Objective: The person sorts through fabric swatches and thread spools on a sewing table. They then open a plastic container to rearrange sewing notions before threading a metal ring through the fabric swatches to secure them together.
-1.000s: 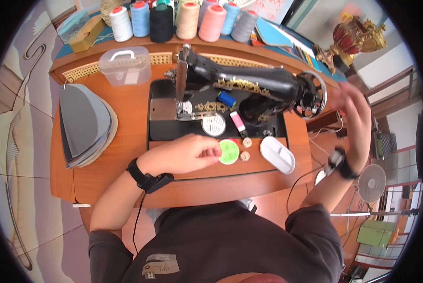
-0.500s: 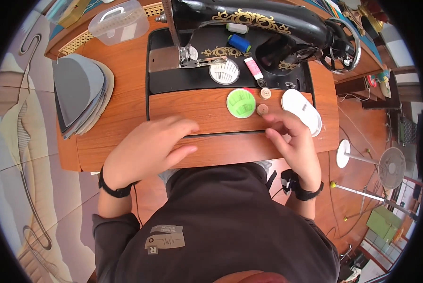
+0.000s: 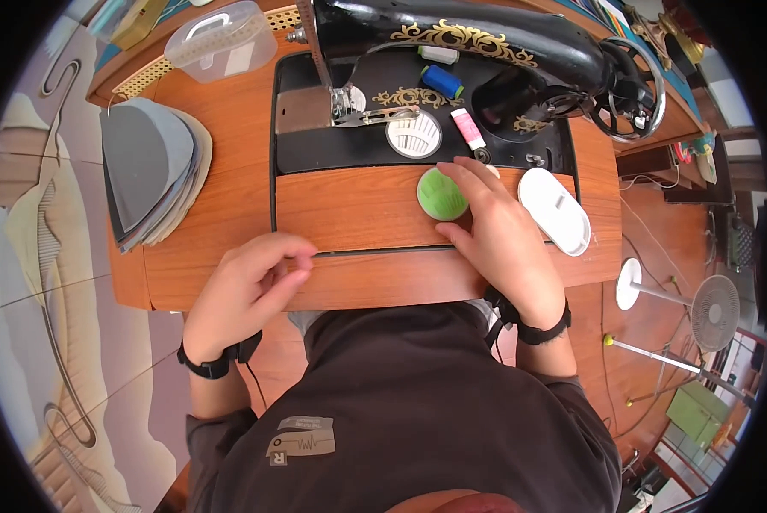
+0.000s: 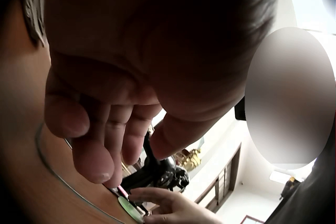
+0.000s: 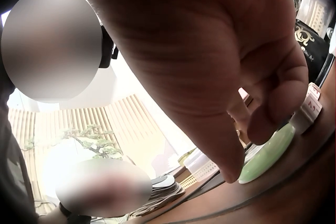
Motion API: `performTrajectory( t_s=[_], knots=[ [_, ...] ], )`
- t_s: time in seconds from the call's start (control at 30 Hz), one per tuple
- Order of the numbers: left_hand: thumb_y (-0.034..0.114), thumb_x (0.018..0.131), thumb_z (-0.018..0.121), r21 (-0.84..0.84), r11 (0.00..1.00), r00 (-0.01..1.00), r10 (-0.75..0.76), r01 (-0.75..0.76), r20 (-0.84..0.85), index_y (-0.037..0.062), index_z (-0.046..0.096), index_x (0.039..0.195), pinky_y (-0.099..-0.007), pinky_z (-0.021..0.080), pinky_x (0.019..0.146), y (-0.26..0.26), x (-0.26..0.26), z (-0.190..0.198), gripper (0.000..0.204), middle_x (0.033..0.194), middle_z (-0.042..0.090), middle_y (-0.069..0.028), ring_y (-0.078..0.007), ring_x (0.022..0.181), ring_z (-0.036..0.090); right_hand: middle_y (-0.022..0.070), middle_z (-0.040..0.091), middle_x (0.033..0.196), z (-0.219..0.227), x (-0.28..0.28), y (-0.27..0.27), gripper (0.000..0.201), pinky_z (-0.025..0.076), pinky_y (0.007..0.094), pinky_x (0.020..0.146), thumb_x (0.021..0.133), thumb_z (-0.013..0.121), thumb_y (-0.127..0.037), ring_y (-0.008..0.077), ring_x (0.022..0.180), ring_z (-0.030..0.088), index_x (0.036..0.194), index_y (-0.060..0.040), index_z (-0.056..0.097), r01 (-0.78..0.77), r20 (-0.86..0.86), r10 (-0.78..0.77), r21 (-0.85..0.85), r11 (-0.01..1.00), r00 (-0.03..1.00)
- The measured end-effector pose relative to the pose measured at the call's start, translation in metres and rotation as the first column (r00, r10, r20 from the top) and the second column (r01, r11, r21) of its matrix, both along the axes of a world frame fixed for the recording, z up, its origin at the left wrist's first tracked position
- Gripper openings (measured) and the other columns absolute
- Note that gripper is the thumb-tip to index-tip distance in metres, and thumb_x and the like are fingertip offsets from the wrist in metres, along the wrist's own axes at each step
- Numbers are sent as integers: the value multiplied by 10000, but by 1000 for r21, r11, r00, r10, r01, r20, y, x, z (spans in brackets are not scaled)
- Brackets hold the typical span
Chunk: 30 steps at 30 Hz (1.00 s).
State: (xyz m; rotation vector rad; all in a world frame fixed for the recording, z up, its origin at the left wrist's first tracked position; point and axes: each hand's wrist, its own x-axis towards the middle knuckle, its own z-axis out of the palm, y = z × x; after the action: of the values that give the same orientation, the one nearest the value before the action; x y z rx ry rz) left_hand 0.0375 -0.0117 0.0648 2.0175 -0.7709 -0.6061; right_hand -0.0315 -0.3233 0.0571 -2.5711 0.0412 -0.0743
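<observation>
In the head view the right hand (image 3: 507, 244) reaches over the round green needle case (image 3: 441, 195), thumb and fingers spread at its right edge; whether they touch it cannot be told. The right wrist view shows the green case (image 5: 270, 155) just past the thumb and fingertips. Loosely curled and holding nothing, the left hand (image 3: 251, 295) hangs over the table's front edge. A white needle case (image 3: 413, 132) lies on the sewing machine's black bed, beside a pink-labelled tube (image 3: 466, 128) and a blue thread spool (image 3: 442, 82). The right hand mostly hides the small wooden spools.
The black sewing machine (image 3: 486, 38) spans the back, its handwheel (image 3: 635, 90) at the right. A white oval case (image 3: 554, 212) lies right of the right hand. Stacked grey fabric pieces (image 3: 148, 171) and a clear plastic box (image 3: 221, 43) are at the left.
The right hand has come down from the handwheel side and moved left over the green case. From beside the green case, the left hand has drawn back left. The head view has tilted down.
</observation>
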Motion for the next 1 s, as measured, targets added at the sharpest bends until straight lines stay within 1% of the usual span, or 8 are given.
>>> performTrajectory(
  t_s=[0.1, 0.27, 0.4, 0.53, 0.73, 0.87, 0.93, 1.0],
  knots=[
    [44, 941, 645, 94, 979, 965, -196, 182, 174, 13, 651, 1137, -274, 488, 631, -39, 19, 7, 198, 906, 690, -78, -145, 710, 619, 173, 608, 1355, -3, 2, -1, 536, 592, 432, 832, 784, 798, -50, 380, 1014, 699, 1288, -50, 613, -29, -28, 30, 6, 1000, 999],
    [95, 965, 636, 76, 913, 916, -402, 401, 3, 2, 633, 1068, -311, 485, 617, -96, 66, -7, 139, 773, 665, -81, -166, 675, 613, 147, 632, 1319, -5, 1, -1, 512, 595, 439, 797, 783, 791, -41, 383, 985, 704, 1266, -60, 622, -47, 15, 47, 3, 999, 999],
    [137, 1015, 606, -198, 861, 803, -508, 468, -311, 1, 624, 1024, -260, 430, 569, -126, 84, -27, 138, 755, 662, -27, -90, 637, 560, 138, 641, 1320, -9, -1, -2, 502, 594, 445, 781, 781, 787, -32, 373, 979, 708, 1255, -61, 624, -59, 46, 59, -6, 998, 997],
    [143, 1023, 597, -80, 909, 816, -404, 409, -413, 7, 616, 994, -230, 421, 590, -118, 90, -21, 140, 751, 641, -8, -54, 669, 537, 157, 621, 1374, -10, -4, -6, 510, 592, 433, 795, 781, 787, -26, 364, 979, 712, 1262, -61, 625, 4, 44, -5, 24, 1000, 999],
    [146, 1005, 615, -57, 983, 977, -164, 173, 135, 25, 623, 986, -247, 428, 619, -62, 106, 18, 123, 770, 606, 14, -53, 715, 532, 162, 614, 1404, 13, -16, -17, 509, 548, 351, 748, 798, 763, 31, 266, 821, 664, 1287, -51, 647, 97, 86, -108, 120, 988, 991],
    [158, 963, 664, 223, 957, 762, -2, -187, 648, 12, 607, 1049, -309, 464, 645, -15, 153, 54, 179, 776, 602, -19, -136, 709, 580, 127, 642, 1370, 12, -30, -33, 450, 424, 249, 558, 827, 733, 46, 100, 560, 445, 1264, -29, 658, 154, 92, -169, 154, 976, 981],
    [181, 893, 740, 273, 906, 585, -35, -324, 810, 68, 598, 1266, -396, 521, 785, -3, 182, 65, 414, 1001, 655, -106, -275, 885, 658, 114, 649, 1363, 9, -34, -35, 430, 403, 241, 545, 832, 730, 45, 85, 550, 414, 1251, -24, 664, 152, 106, -168, 144, 978, 980],
    [169, 873, 763, 416, 804, 595, -99, -424, 798, -10, 549, 1257, -442, 488, 1005, -12, 180, 92, 475, 1247, 586, -242, -353, 1136, 626, 104, 653, 1360, 11, -40, -37, 415, 416, 245, 551, 832, 730, 42, 86, 555, 435, 1238, -21, 670, 170, 83, -181, 119, 978, 980]
  ],
)
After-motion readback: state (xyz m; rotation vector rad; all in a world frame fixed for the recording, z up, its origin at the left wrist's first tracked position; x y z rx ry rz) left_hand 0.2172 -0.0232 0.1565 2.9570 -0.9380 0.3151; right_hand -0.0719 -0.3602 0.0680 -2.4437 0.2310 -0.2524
